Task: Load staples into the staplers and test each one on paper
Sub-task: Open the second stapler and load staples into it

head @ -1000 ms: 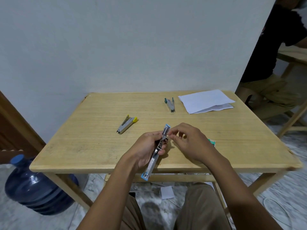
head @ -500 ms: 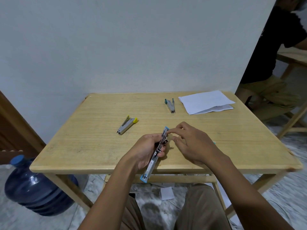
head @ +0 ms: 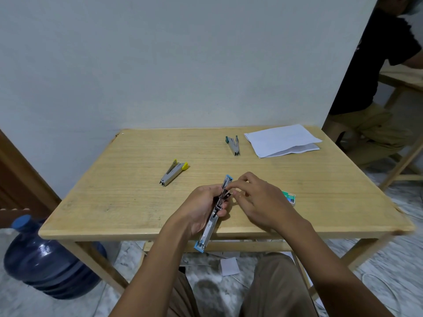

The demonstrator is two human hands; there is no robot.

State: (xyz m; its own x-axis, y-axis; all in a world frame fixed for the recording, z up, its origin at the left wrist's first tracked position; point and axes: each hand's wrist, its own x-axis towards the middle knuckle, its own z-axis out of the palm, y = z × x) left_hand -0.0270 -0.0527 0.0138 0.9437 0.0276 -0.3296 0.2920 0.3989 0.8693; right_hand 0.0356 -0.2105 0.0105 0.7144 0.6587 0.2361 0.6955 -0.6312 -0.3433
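While the blue stapler (head: 214,217) is gripped about its middle by the left hand (head: 199,210), with the fingers (head: 222,212) curled round its right side, it is held opened out into one long line. Its far blue end is raised over the tabletop. Its near blue end overhangs the front edge of the table (head: 109,207).

The right hand (head: 261,202) is closed narrowly, with thumb and forefinger pinched against the far half of the stapler. Whether staples are held between them cannot be told.

A green staple box (head: 290,197) lies just right of that hand and is partly hidden by it, set back a little from the front edge.

A yellow stapler (head: 174,172) is noted left of centre, slightly agape and well apart from the hands, with bare wood on every side. A green stapler (head: 233,145) lies toward the back, near the white paper (head: 281,140) but not touching it. The paper is stacked at the back right corner, close to the right edge.

Broad bare wood is recorded between the hands and the left edge, and between the hands and the back edge.

Off the table, a blue water bottle (head: 45,259) stands on the floor by the front left leg, and a paper scrap (head: 229,266) lies on the floor beneath. Another person (head: 377,76) is seated beyond the right back corner.
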